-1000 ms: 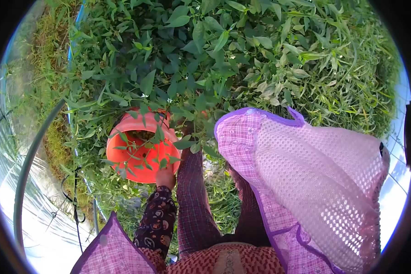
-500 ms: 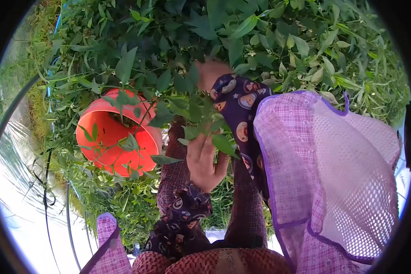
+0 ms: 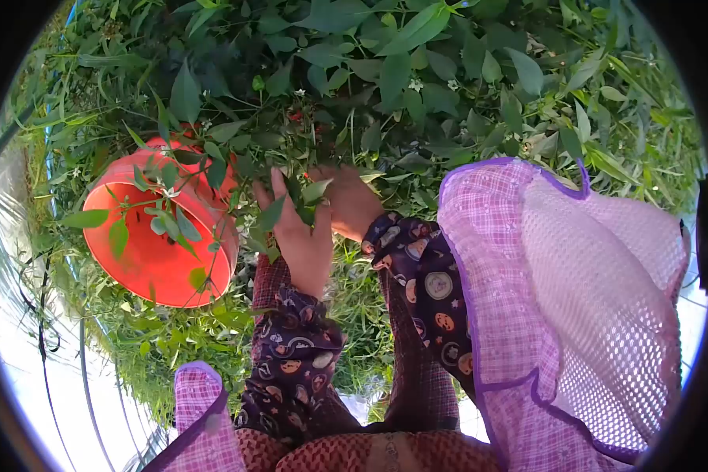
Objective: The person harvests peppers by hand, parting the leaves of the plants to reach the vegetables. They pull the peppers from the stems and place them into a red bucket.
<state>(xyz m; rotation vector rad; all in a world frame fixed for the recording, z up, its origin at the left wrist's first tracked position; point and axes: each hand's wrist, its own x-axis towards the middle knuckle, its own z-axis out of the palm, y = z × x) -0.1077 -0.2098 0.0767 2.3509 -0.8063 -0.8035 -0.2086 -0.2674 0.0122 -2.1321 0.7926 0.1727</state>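
A dense green leafy plant is filling the upper half of the view. Its leaves are pointed and smooth-edged, and they are hanging over everything below.

A pink and purple mesh flap, edged in purple trim, is covering the right side of the view.

An orange-red bucket is sitting tilted among the stems at the left, just beside the left hand. Several leafy shoots are crossing in front of it.

Two dark printed sleeves are reaching up from the bottom: the left sleeve at centre, and the right sleeve beside the mesh flap.

The left hand is standing upright with fingers spread wide and pointing into the foliage. It is not closing on anything visible.

The right hand is lying just beside it, touching or nearly touching, with its fingers curling into the leaves. Those leaves are hiding the fingertips, so I cannot tell whether it is gripping anything.

A short sprig of the plant is hanging between the two hands at the centre of the view. It is green, carries a few narrow leaves, and is overlapping the left fingers.

Small white flowers are showing among the upper leaves. Tiny red spots are sitting above the hands and are too small to identify.
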